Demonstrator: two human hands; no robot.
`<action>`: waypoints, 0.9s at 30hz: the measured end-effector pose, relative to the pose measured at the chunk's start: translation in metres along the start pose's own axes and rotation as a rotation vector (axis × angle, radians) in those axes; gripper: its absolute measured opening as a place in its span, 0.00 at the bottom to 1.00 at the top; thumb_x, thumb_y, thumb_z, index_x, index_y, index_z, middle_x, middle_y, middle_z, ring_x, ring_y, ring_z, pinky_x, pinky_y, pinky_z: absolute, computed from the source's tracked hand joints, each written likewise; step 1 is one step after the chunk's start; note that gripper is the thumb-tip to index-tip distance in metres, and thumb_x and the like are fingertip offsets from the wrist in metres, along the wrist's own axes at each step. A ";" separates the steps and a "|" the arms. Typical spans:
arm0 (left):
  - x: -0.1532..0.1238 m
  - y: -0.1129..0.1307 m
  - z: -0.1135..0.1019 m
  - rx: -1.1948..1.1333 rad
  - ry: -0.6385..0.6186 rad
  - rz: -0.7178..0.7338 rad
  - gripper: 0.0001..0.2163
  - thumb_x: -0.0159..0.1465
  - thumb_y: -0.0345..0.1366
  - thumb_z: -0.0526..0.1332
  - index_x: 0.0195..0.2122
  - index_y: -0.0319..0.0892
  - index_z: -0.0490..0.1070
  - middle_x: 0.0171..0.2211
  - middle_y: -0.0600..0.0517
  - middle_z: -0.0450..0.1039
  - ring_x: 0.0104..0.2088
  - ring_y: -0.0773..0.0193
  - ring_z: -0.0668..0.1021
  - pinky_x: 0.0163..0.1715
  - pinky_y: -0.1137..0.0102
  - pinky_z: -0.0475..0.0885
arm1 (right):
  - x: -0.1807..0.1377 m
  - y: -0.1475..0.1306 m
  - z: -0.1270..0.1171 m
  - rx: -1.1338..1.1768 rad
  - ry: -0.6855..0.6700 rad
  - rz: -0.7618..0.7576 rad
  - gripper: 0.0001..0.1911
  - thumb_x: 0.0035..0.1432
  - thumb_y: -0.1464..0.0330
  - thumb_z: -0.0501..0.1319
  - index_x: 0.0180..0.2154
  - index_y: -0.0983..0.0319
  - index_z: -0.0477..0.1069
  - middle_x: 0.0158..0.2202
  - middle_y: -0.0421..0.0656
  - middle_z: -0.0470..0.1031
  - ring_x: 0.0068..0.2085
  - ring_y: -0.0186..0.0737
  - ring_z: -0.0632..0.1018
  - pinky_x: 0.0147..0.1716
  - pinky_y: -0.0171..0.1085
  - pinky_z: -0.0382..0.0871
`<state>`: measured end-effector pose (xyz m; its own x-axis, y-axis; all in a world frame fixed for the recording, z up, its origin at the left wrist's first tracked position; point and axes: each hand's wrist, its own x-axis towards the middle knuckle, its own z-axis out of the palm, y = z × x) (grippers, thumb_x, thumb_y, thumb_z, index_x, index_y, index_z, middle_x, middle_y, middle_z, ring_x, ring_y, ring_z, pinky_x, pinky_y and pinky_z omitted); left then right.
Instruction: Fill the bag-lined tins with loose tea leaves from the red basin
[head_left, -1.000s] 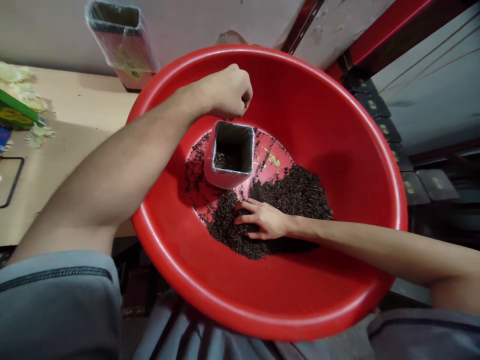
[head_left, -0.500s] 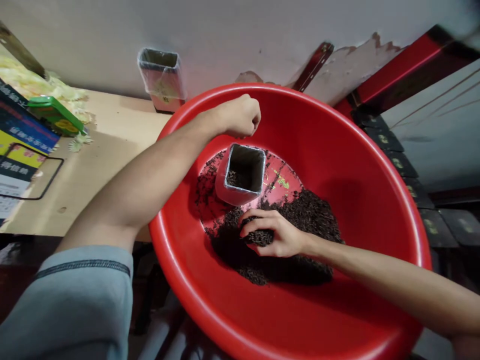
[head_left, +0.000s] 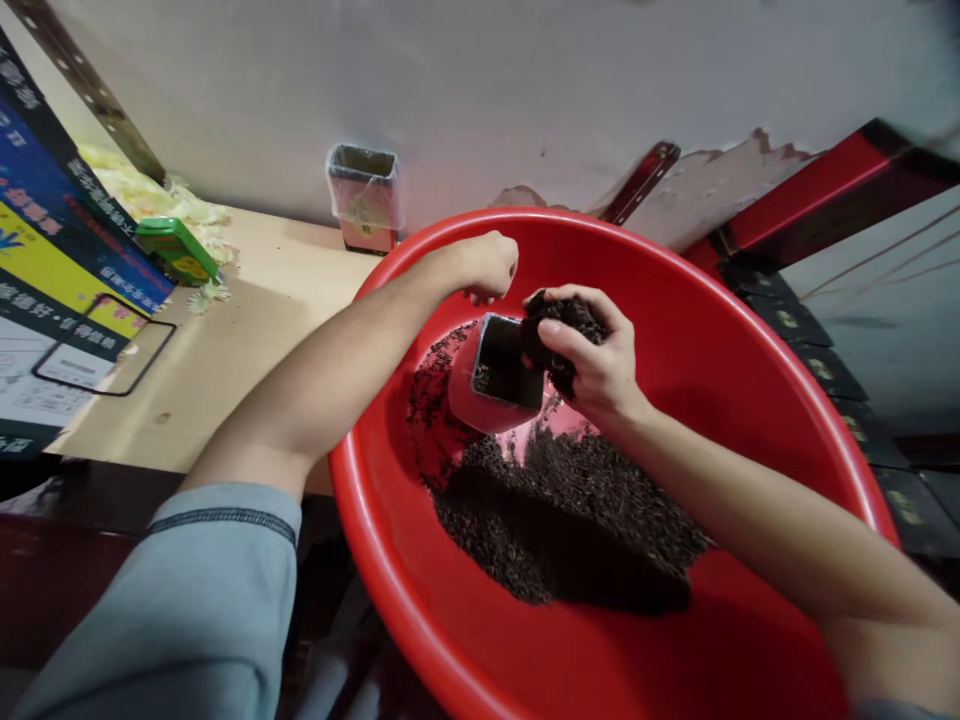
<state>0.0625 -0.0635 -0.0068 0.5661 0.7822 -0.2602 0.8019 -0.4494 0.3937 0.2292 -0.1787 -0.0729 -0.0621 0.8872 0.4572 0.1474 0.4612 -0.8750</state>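
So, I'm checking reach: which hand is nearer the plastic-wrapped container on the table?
Left. The left hand, curled over the red basin, is right of that container; the right hand, holding dark loose material, is farther right and lower in view.

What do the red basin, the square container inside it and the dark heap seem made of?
Red basin: probably plastic, smooth with glossy highlights on its rim. Square container: card or metal, unclear; smooth, with pale film-like edging. Dark heap: matte, fine crumbly-looking bits, possibly dried leaves.
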 end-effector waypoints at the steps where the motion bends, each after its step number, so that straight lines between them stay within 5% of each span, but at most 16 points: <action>1: 0.001 -0.001 0.000 -0.003 -0.001 0.001 0.23 0.55 0.26 0.59 0.50 0.39 0.85 0.35 0.44 0.85 0.39 0.54 0.84 0.42 0.65 0.77 | 0.003 0.006 0.004 -0.010 0.056 -0.020 0.18 0.57 0.54 0.72 0.46 0.54 0.76 0.46 0.41 0.80 0.46 0.43 0.82 0.52 0.51 0.80; 10: -0.006 0.003 -0.003 0.035 0.014 0.013 0.21 0.56 0.24 0.59 0.47 0.37 0.86 0.33 0.45 0.84 0.35 0.56 0.84 0.42 0.66 0.77 | 0.003 0.019 0.027 -0.120 0.256 -0.142 0.16 0.62 0.54 0.69 0.46 0.53 0.71 0.47 0.41 0.77 0.48 0.43 0.80 0.57 0.51 0.76; 20: -0.001 0.000 -0.002 0.062 0.016 0.020 0.20 0.56 0.26 0.61 0.47 0.40 0.86 0.27 0.47 0.82 0.33 0.58 0.83 0.38 0.68 0.76 | 0.006 0.016 0.031 -0.228 0.180 -0.288 0.15 0.66 0.52 0.65 0.38 0.54 0.67 0.46 0.43 0.71 0.49 0.44 0.78 0.53 0.51 0.77; 23: -0.003 0.001 -0.002 0.059 0.005 0.012 0.21 0.56 0.26 0.61 0.49 0.40 0.85 0.30 0.46 0.83 0.35 0.56 0.83 0.40 0.66 0.76 | 0.008 0.013 0.025 -0.173 0.054 -0.309 0.16 0.65 0.52 0.67 0.38 0.55 0.68 0.45 0.43 0.72 0.49 0.44 0.79 0.51 0.50 0.77; 27: -0.003 0.001 0.000 0.063 0.012 0.008 0.22 0.55 0.26 0.62 0.50 0.41 0.86 0.35 0.45 0.85 0.37 0.54 0.84 0.43 0.63 0.76 | 0.007 0.005 0.008 -0.408 -0.392 -0.294 0.20 0.63 0.49 0.69 0.46 0.55 0.75 0.52 0.47 0.75 0.56 0.50 0.77 0.59 0.60 0.73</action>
<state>0.0617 -0.0667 -0.0053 0.5706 0.7835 -0.2461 0.8079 -0.4818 0.3393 0.2211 -0.1705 -0.0752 -0.5022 0.6990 0.5091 0.4286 0.7125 -0.5555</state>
